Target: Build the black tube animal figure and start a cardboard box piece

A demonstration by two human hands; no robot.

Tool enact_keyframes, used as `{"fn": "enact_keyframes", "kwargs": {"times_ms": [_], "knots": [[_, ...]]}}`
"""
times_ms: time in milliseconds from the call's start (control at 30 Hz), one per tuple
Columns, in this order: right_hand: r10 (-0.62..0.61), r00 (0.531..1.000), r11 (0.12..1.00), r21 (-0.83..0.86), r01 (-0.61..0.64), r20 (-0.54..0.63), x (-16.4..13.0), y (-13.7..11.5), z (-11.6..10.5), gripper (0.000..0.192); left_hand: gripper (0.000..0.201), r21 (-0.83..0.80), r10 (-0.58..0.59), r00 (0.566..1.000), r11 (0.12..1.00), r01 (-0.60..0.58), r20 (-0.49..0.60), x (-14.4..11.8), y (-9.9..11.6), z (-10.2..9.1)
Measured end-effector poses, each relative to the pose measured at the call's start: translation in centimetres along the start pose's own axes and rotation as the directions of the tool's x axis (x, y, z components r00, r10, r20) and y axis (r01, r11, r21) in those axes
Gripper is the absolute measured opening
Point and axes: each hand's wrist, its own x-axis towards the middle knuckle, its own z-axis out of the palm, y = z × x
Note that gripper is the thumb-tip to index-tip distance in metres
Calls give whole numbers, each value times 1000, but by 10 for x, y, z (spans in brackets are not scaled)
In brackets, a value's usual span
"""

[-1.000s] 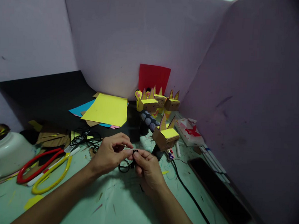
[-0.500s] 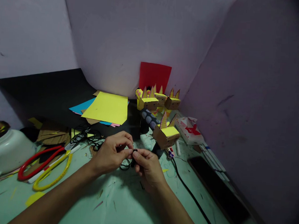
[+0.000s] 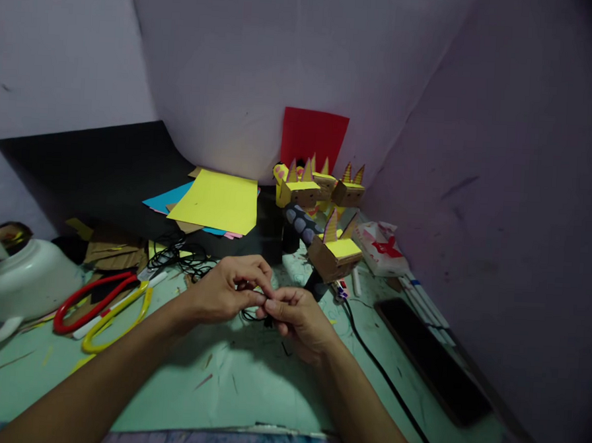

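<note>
My left hand (image 3: 235, 288) and my right hand (image 3: 298, 316) meet above the green tabletop, thumbs and fingertips pinched together. Between them is thin black cord (image 3: 251, 316), whose loops hang below the fingers; the pinched part is mostly hidden. A tangled heap of the same black cord (image 3: 177, 258) lies to the left of my left hand. Just beyond my right hand stands a cardboard animal figure (image 3: 334, 258) with a box head, yellow top and striped pointed ears. Several similar cardboard figures (image 3: 302, 194) are grouped behind it.
Scissors with red and yellow handles (image 3: 115, 304) lie at left beside a white pot (image 3: 29, 287). Coloured paper sheets (image 3: 218, 201) rest on black card (image 3: 104, 178). At right are a dark phone (image 3: 432, 361), a black cable (image 3: 381, 381), a white packet (image 3: 381, 249) and pens (image 3: 428, 308).
The view has tilted down slightly, showing the table's near edge. My fingers have drawn closer together over the cord, and the left fingertips now touch the right hand.
</note>
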Motion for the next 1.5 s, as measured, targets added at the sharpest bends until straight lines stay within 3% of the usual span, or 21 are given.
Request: {"fn": "enact_keyframes", "kwargs": {"times_ms": [267,567,733,1100,1400,1500], "knots": [[-88,995,994,-64,85,-45,3,5,-2,18,13,100,70,997,993,-67,-30,1,0,4],[-203,975,978,-69,197,-89,3,7,-3,16,12,82,20,996,997,-13,-87,1,-1,13],[-182,974,983,-22,180,-132,2,6,-1,17,7,-24,-51,990,999,48,-130,1,-2,18],[-172,972,982,48,181,-160,1,6,0,13,2,-294,-166,979,947,126,-117,3,-3,20],[-120,967,991,33,131,-225,2,1,0,14,8,-310,-239,961,932,186,-139,6,-4,20],[-112,962,990,60,130,-250,3,0,-1,17,15,-326,-327,931,908,263,-160,7,-4,21]]}}
